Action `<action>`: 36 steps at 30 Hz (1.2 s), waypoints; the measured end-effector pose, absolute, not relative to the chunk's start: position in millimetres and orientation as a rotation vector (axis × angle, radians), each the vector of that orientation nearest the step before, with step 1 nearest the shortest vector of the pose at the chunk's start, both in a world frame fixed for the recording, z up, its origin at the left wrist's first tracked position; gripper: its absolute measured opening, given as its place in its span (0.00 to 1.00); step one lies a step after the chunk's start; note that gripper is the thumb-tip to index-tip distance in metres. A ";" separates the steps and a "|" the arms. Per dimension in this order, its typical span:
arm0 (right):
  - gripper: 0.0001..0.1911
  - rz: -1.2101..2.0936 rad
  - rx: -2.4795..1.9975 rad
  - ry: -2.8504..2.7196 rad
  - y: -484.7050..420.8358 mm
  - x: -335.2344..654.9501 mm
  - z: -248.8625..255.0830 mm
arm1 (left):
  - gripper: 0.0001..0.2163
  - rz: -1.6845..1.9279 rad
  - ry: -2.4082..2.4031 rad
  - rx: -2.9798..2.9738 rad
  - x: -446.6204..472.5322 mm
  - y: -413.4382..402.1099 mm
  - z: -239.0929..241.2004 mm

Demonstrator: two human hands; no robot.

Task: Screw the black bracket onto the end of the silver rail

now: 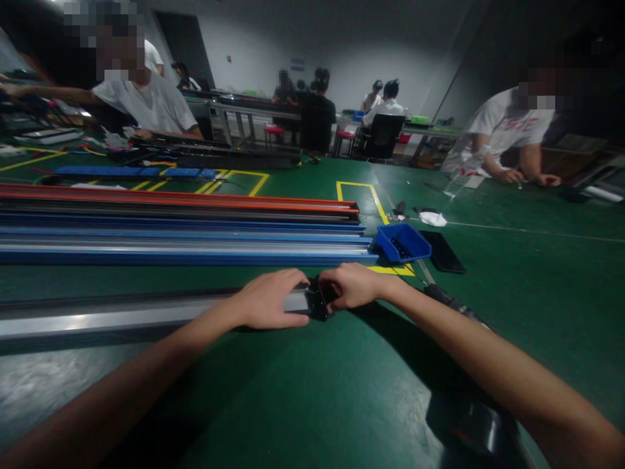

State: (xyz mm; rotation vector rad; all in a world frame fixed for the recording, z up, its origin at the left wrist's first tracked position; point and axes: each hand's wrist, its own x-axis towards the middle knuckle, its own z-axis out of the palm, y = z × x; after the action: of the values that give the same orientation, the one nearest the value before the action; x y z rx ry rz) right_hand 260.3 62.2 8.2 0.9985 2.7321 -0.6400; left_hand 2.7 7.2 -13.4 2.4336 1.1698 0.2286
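A long silver and black metal profile (122, 315) lies across the green table, running in from the left edge. Near its right end, my left hand (267, 301) grips it from above, thumb on the near side and fingers on the far side. A small black end piece (321, 303) stands against that end of the profile. My right hand (352, 286) pinches this end piece from the right with curled fingers. Whether the end piece is fastened or only pressed against the profile cannot be made out.
Beyond lie blue profiles (185, 251) and an orange profile (195, 203). A blue bin (403, 243) holds small dark parts. Beside it lies a black phone-like slab (442, 251); a dark cylindrical tool (454, 303) is behind my right forearm. Co-workers sit across the table (537, 221).
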 end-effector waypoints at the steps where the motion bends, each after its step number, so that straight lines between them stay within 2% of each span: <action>1: 0.24 -0.643 0.995 2.730 62.3 259.7 7.2 | 0.27 0.227 1.167 2.433 2.6 6.1 -13.9; 4: 0.26 -0.658 0.972 2.728 63.1 258.7 4.4 | 0.27 0.213 1.146 2.431 3.0 2.0 -14.0; 10: 0.20 -0.646 0.915 2.737 57.1 256.6 8.4 | 0.26 0.220 1.145 2.429 6.8 -2.1 -9.8; 21: 0.25 -0.520 0.956 2.765 38.1 240.1 5.8 | 0.24 0.170 1.181 2.416 9.9 -0.8 -4.0; 28: 0.08 -0.553 1.027 2.832 66.3 267.3 18.9 | 0.27 0.217 1.124 2.428 6.3 0.8 -10.8; 36: 0.09 -0.446 1.189 2.850 92.4 295.7 17.8 | 0.27 0.196 1.154 2.663 10.6 -6.1 -13.4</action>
State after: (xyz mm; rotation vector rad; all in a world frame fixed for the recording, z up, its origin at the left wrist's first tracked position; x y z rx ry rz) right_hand 295.7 92.4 17.8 1.1894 2.8505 -0.4456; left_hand 10.6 -6.1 -13.4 2.6628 1.1540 0.1956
